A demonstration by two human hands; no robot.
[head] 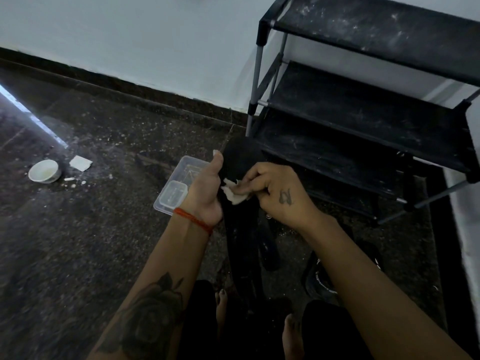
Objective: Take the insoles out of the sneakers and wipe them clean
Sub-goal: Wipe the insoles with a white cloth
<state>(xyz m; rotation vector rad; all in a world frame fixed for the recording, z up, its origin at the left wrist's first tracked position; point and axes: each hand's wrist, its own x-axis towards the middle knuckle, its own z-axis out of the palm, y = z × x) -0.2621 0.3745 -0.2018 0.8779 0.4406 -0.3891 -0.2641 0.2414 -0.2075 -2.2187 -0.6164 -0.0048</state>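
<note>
Head view: left hand (206,188) grips the left edge of a black insole (240,162), thumb up along the side, holding it raised over the floor, toe end pointing away toward the shoe rack (363,100). Right hand (280,193) pinches a crumpled white wipe (233,193) under curled fingers and presses it on the insole's top face, about mid-length, just beside the left palm. Insole's heel end runs down toward the person's bare feet (220,305); dark there, edges hard to tell.

A black sneaker (319,279) sits on the floor under the right forearm, partly hidden. Another dark shape lies just left of it; can't tell what it is.

Clear plastic container (176,188) on the floor just behind the left hand. White bowl (44,171) and a flat white square (80,163) well apart to the left, near each other. Floor is dark and speckled with white bits.
</note>
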